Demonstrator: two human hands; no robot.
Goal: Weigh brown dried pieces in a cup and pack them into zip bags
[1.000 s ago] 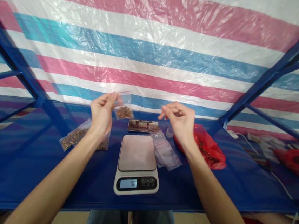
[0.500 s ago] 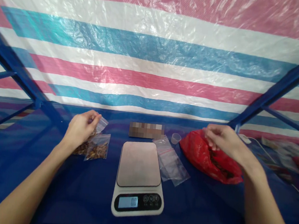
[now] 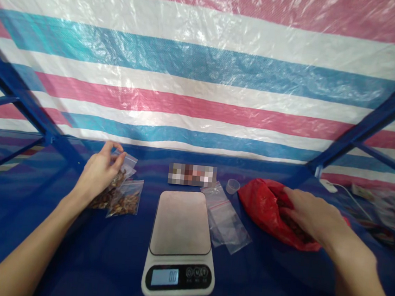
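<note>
My left hand [image 3: 102, 169] is over a small pile of clear zip bags, its thumb and forefinger parted beside the top of one. A filled zip bag [image 3: 126, 198] with brown dried bits lies in front, just right of that hand. On the right, my right hand [image 3: 308, 214] reaches into a red plastic bag [image 3: 260, 200] holding dark brown bits; its fingertips are hidden inside. Between the hands stands a white kitchen scale [image 3: 182, 225] with a bare plate, its display reading 0.0. Flat zip bags [image 3: 227, 220] lie right of the scale.
A small clear cup [image 3: 232, 186] stands left of the red bag. Behind the scale is a blurred-out flat object [image 3: 192, 175]. Blue metal posts [image 3: 349, 144] rise at both sides, with a striped sheet [image 3: 203, 83] behind. A white cable [image 3: 348, 198] runs at the far right.
My right hand has lowered from above the red bag into its opening. My left hand's thumb and forefinger have parted beside the zip bags. The view has shifted slightly.
</note>
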